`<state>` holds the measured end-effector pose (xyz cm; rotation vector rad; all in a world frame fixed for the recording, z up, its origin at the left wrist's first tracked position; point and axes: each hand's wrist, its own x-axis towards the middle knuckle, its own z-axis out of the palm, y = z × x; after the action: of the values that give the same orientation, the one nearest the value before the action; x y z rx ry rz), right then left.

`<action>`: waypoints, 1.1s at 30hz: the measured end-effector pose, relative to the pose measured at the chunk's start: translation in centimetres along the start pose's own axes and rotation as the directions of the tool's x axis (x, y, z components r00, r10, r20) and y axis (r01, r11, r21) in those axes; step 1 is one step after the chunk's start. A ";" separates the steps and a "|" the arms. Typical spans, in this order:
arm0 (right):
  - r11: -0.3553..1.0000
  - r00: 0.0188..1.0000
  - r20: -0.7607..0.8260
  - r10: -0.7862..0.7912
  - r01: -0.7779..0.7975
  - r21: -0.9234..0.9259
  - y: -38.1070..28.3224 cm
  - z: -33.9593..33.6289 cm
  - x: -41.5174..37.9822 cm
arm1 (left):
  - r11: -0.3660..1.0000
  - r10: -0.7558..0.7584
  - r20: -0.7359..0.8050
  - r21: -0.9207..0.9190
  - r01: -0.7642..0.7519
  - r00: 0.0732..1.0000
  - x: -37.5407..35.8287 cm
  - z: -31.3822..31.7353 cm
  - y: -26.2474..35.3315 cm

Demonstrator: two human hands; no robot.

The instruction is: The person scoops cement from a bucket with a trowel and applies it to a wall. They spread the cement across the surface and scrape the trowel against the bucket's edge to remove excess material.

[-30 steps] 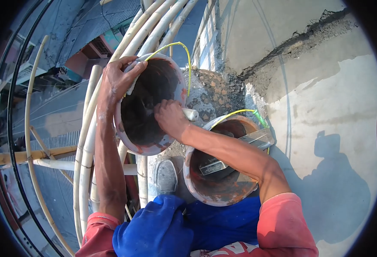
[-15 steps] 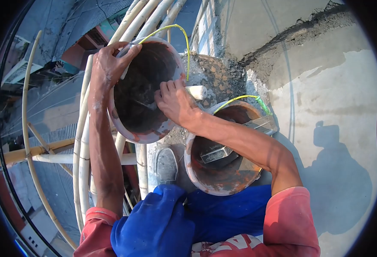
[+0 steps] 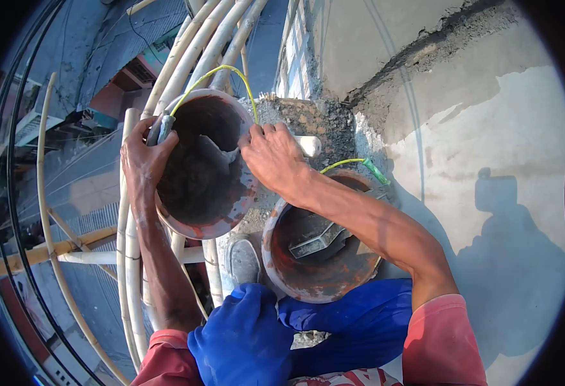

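1. The left hand (image 3: 146, 159) is closed at the far bucket's (image 3: 200, 230) rim, thumb and fingers pinching a pale grip (image 3: 165, 128) at one end of its yellow handle (image 3: 231, 68).
2. The right hand (image 3: 273, 156) lies at the opposite rim with its fingers curled; I cannot tell how firmly they hold (the back of the hand hides the contact).
3. The far bucket tilts its mouth towards the wearer, beside the bamboo poles (image 3: 131, 264). A pale, thin piece (image 3: 217, 153) shows inside, above dark contents.
4. The bucket's wall looks fairly stiff, probably with a little give at the lip. Its weight would depend on the contents (their depth is hard to judge). Wet smears could make the rim slippery, so opposite sides of the rim seem the surest hold; the thin handle would probably let it swing.
5. The near bucket (image 3: 269, 251) sits beneath the right forearm, with a metal-edged tool (image 3: 318, 242) inside. That tool looks rigid, its edges hard on fingers (its grip is not clearly visible).
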<state>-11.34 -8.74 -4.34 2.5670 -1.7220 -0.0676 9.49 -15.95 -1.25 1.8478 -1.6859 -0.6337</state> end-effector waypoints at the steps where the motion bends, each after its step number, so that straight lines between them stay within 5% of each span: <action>1: 1.000 0.996 -0.087 0.010 -0.011 -0.005 0.4 -0.3 -0.1 | 0.999 -0.034 -0.003 -0.015 0.034 0.999 -0.2 -0.1 0.2; 6: 0.988 0.998 -0.005 0.063 -0.061 0.140 1.4 -2.3 -1.6 | 0.993 -0.112 -0.083 -0.046 0.109 0.990 -2.1 0.1 1.8; 14: 0.943 0.958 0.096 0.270 -0.284 0.173 3.2 -8.2 -3.6 | 0.904 -0.226 -0.207 -0.410 0.125 0.952 -3.5 -2.5 5.9; 20: 0.912 0.925 0.138 0.354 -0.374 0.169 5.0 -13.2 -5.2 | 0.934 -0.031 -0.251 -0.353 -0.061 0.968 -5.0 -4.1 12.0; 22: 0.851 0.850 0.355 0.389 -0.479 0.215 5.0 -15.7 -5.7 | 0.933 0.002 -0.253 -0.348 -0.093 0.968 -6.1 -5.3 14.5; 24: 0.820 0.863 0.278 0.421 -0.493 0.290 4.7 -17.1 -7.2 | 0.923 -0.026 -0.234 -0.379 -0.066 0.972 -7.0 -6.1 16.6; 26: 0.705 0.786 0.373 0.494 -0.613 0.357 4.6 -19.1 -8.4 | 0.956 -0.007 -0.154 -0.292 -0.039 0.988 -8.0 -7.8 18.5; 30: 0.591 0.820 0.238 0.521 -0.548 0.593 3.1 -21.7 -11.9 | 0.935 -0.015 -0.149 -0.354 -0.039 0.989 -9.7 -10.8 21.8; 33: 0.511 0.731 0.380 0.567 -0.674 0.534 2.2 -25.6 -14.1 | 0.935 0.016 -0.170 -0.347 -0.075 0.985 -10.8 -12.4 23.7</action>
<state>-17.08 3.90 21.46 2.0626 -3.0933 0.4495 -0.62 -5.50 23.71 1.5557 -1.3992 -0.6923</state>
